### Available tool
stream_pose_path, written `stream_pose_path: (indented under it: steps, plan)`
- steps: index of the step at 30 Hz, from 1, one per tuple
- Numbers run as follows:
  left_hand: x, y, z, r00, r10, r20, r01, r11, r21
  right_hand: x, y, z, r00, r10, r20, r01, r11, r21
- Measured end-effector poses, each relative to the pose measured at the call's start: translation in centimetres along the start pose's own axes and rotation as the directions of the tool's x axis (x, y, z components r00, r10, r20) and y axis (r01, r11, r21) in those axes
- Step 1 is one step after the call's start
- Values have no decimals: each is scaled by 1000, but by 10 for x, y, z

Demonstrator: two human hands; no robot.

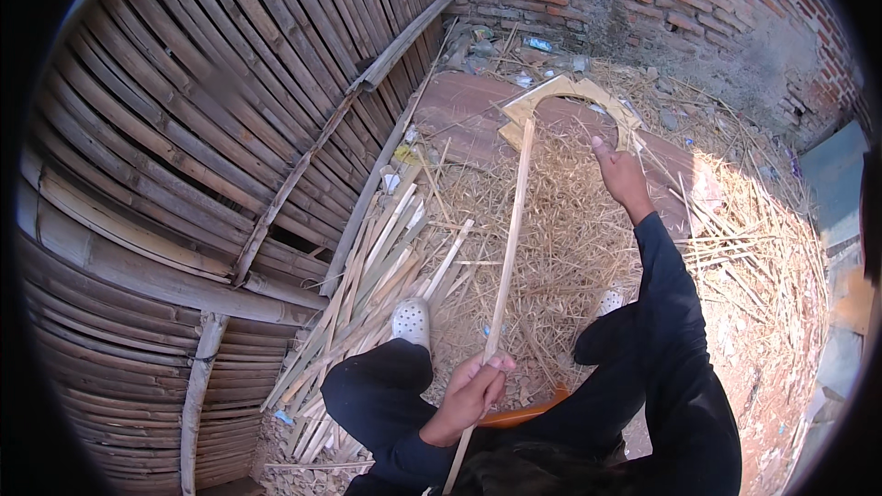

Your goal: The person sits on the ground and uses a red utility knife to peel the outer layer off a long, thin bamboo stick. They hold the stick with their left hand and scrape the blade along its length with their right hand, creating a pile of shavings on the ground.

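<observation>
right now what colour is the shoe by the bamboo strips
White with small holes, the shoe shows best in the head view.

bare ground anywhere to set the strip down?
Little. Barest: the reddish board between the bamboo wall and the curved wooden frame; also dirt at right beyond the straw. Crowded: split strips left of the left hand, shavings underfoot.

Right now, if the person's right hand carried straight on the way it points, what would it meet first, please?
The right hand points up and away. First in that line is probably the curved pale wooden frame piece lying on the reddish board, though depth is unclear.
</observation>
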State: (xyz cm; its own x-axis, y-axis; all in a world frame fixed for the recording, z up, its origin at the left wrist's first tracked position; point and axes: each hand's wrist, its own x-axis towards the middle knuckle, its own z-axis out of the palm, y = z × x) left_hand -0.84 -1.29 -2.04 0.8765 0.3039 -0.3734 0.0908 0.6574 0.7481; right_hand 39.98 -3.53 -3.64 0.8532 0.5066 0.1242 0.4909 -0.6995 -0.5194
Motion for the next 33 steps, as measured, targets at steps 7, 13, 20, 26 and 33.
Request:
stream_pose_path:
  steps: [7, 13, 20, 26, 33]
  plan:
    - [10, 18, -1, 990, 52, -129, -70, 988, -140, -141, -85, 9, 688, -676, 262, 675, 730, 111]
    - [10, 19, 5, 991, 52, -120, -59, 996, -60, -159, -96, 13, 624, -764, 165, 744, 645, 176]
    - [10, 20, 4, 991, 63, -122, -62, 998, 15, -162, -96, 20, 610, -778, 152, 767, 628, 133]
    - [2, 12, 9, 995, 77, -60, -72, 995, 69, -101, -93, 23, 832, -518, 201, 537, 842, -53]
    - [0, 10, -4, 969, 210, -128, -181, 962, 207, -161, -103, 33, 572, -801, 177, 782, 598, 177]
